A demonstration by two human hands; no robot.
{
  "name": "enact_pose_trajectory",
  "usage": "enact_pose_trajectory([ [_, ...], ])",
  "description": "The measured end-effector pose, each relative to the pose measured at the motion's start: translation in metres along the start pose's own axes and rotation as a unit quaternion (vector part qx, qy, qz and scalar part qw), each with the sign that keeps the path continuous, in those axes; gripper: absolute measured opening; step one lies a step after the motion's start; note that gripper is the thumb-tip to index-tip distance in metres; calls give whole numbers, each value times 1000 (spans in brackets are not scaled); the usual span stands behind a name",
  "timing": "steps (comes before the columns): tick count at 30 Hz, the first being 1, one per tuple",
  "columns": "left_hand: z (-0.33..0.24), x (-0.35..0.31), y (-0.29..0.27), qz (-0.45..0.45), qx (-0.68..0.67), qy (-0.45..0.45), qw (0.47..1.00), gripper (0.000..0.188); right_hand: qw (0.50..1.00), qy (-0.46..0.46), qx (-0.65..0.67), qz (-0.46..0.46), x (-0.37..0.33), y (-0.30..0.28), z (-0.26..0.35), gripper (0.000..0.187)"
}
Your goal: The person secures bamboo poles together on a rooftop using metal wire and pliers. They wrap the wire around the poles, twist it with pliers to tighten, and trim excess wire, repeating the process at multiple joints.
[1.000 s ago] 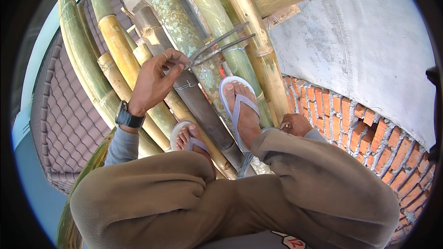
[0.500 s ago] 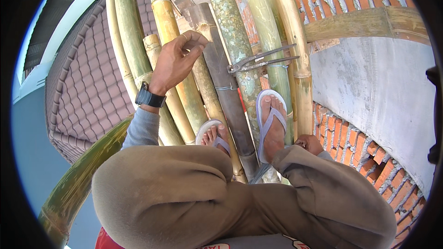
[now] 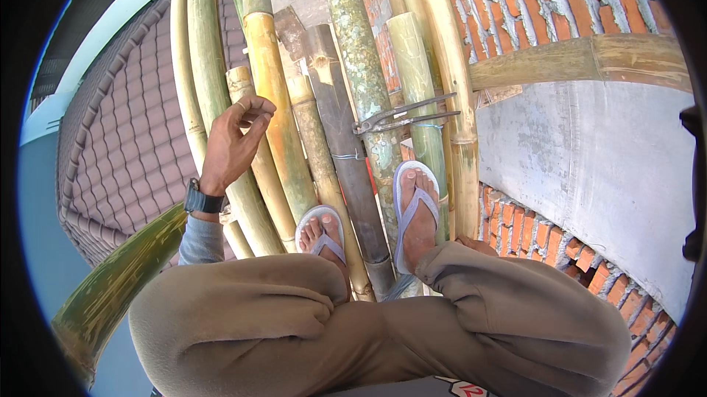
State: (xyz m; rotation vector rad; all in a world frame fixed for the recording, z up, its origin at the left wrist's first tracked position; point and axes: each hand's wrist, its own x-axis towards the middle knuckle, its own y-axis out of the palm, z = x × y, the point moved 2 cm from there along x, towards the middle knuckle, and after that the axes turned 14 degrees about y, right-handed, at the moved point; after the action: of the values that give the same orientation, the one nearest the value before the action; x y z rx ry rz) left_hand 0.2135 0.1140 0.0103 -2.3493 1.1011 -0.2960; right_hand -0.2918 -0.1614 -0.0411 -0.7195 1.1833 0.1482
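Note:
My left hand (image 3: 233, 143), with a ring and a dark wristwatch (image 3: 204, 199), hovers over the yellow bamboo pole (image 3: 269, 76) on the left. Thumb and fingertips come together in a pinch; anything between them is too small to make out. Only a bit of my right hand (image 3: 477, 245) shows beside my right knee, its fingers hidden. A pair of metal pincers (image 3: 377, 124) lies across the lichen-spotted pole (image 3: 359, 43) and the pale green pole (image 3: 414, 65), handles spread to the right. Thin wire (image 3: 347, 156) wraps the dark pole (image 3: 361, 202).
My feet in pale flip-flops (image 3: 403, 213) stand on the row of poles, with thin bluish strands (image 3: 402, 288) near the right heel. A bamboo crosspiece (image 3: 545, 62), brick wall (image 3: 541, 239) and grey sheet (image 3: 567, 139) lie right. A tiled roof (image 3: 125, 124) lies below left.
My left hand has moved left and nearer me, from above the dark pole to the yellow one. My right hand has slipped further behind my knee. The whole view has shifted slightly.

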Motion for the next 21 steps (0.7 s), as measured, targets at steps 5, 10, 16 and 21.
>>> enact_pose_trajectory([
  [5, 3, -6, -4, -4, -10, -16, 1000, 12, 994, 60, 88, 22, -13, -6, 15, 27],
  [10, 6, -1, 10, 36, -3, -12, 999, 11, 992, 16, 121, 6, -6, -3, 9, 28],
  [16, 1, 20, 40, 100, -23, 21, 994, 13, 996, -44, 48, -68, 19, 7, 6, 31],
  [21, -5, 37, 50, 118, 6, 73, 990, 19, 977, 61, 72, -189, -9, -78, 33, 43],
])
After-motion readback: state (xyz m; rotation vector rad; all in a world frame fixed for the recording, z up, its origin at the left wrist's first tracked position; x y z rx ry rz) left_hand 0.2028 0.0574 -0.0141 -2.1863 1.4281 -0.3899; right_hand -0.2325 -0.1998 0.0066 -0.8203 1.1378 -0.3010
